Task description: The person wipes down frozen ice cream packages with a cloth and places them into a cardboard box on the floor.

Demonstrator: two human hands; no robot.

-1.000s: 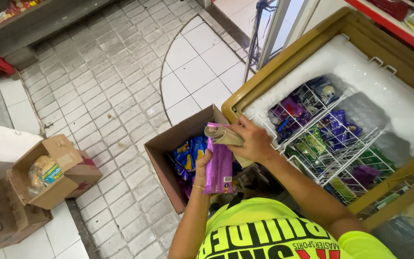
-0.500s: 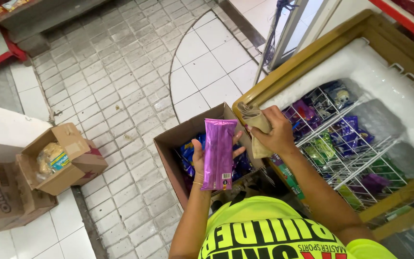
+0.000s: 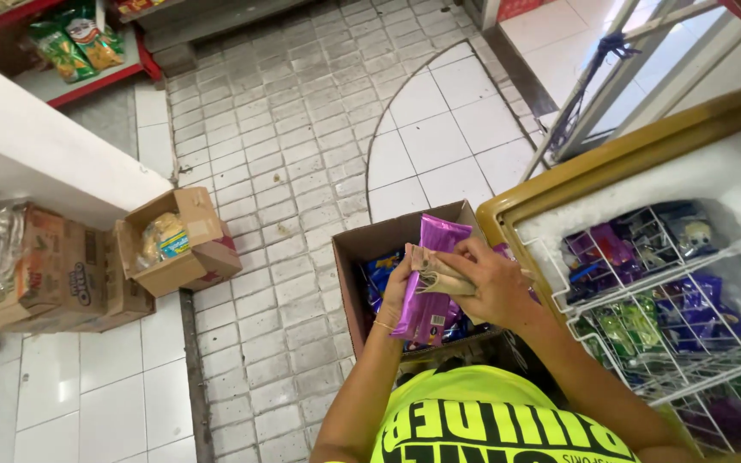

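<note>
Over the box, both hands grip a purple pack — left hand behind, right hand clasping its middle — light, slick film, likely best pinched at an edge.

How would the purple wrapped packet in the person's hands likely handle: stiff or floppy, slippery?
The purple packet stands straight above the left hand, so it is probably fairly stiff, perhaps frozen. Its shiny foil wrap looks smooth and likely slippery. It is long and flat, so unlikely to roll; the right hand steadies it from the side.
</note>
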